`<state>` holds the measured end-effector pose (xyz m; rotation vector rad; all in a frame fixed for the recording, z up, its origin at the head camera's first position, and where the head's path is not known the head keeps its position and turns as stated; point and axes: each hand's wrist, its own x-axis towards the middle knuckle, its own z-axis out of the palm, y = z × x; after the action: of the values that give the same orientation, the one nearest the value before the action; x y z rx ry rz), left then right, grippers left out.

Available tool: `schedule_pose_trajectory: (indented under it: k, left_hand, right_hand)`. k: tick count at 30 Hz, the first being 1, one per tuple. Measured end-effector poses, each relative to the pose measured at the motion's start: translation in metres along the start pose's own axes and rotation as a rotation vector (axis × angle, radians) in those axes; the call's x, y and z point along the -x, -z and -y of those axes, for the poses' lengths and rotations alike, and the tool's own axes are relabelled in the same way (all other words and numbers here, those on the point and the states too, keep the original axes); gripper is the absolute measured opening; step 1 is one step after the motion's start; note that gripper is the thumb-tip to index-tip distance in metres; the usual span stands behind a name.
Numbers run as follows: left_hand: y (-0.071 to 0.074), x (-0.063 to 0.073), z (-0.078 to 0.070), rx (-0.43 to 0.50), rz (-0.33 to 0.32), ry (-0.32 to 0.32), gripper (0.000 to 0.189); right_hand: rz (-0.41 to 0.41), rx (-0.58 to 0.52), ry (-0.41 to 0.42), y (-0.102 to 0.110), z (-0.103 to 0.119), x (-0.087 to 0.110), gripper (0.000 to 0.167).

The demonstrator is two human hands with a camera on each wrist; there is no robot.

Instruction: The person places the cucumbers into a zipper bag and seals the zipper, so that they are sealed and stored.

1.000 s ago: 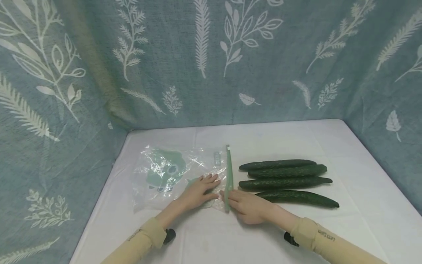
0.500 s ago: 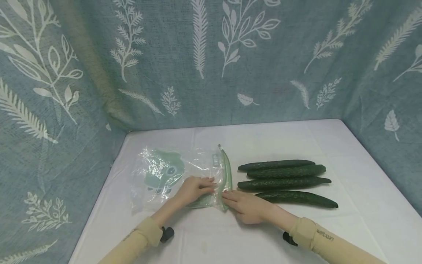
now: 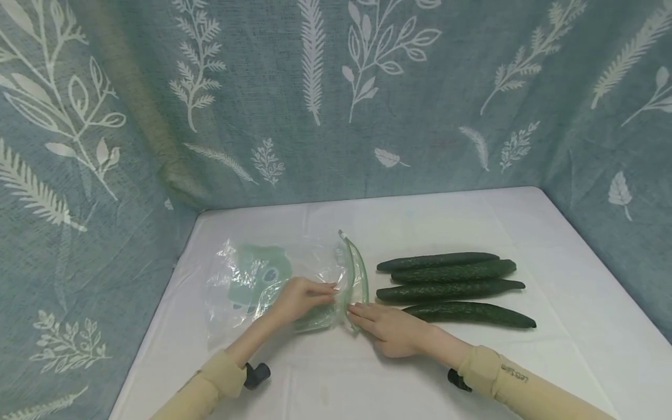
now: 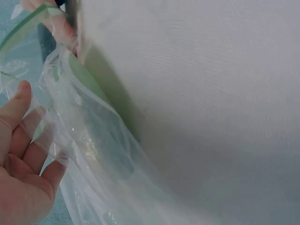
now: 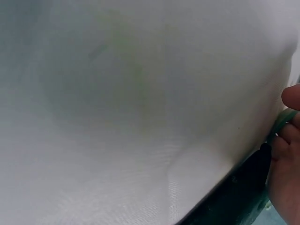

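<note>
A clear zip bag [image 3: 310, 256] with a green cartoon print lies flat on the left half of the table. Its green-edged mouth [image 3: 362, 265] faces right, and the two strips stand apart like a narrow lens. My left hand [image 3: 299, 297] is on the bag just left of the mouth, its fingers gathered on the upper film; in the left wrist view film [image 4: 89, 136] drapes against the bent fingers. My right hand [image 3: 385, 326] holds the near end of the mouth. A green strip [image 5: 283, 123] runs between thumb and fingers in the right wrist view.
Several dark green cucumbers [image 3: 451, 289] lie side by side right of the bag; the nearest one [image 3: 472, 313] reaches behind my right hand. White cloth covers the table [image 3: 336, 379]. A patterned blue-green curtain [image 3: 336, 140] stands behind and along both sides.
My left hand has drawn left and its fingers have gathered from lying spread. The upper green strip has shifted left, so the mouth has widened. My right hand stays nearly in place.
</note>
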<state>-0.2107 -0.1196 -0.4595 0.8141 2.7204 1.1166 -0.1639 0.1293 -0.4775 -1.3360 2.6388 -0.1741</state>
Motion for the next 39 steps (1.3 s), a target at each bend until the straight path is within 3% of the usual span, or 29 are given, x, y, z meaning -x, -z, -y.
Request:
schedule_pose_trajectory:
  k: [13,25,39]
  left_hand:
    - [0.014,0.008,-0.008,0.115,-0.003,0.079,0.02]
    - [0.018,0.011,-0.011,0.221,-0.003,0.074,0.015]
    - [0.023,0.016,-0.013,0.225,-0.005,0.037,0.012]
  right_hand:
    - [-0.009,-0.021,-0.017,0.002,0.003,-0.002,0.059]
    - [0.01,-0.02,-0.052,-0.001,0.005,-0.003,0.061]
    - [0.026,-0.018,-0.054,-0.001,0.006,-0.006,0.06]
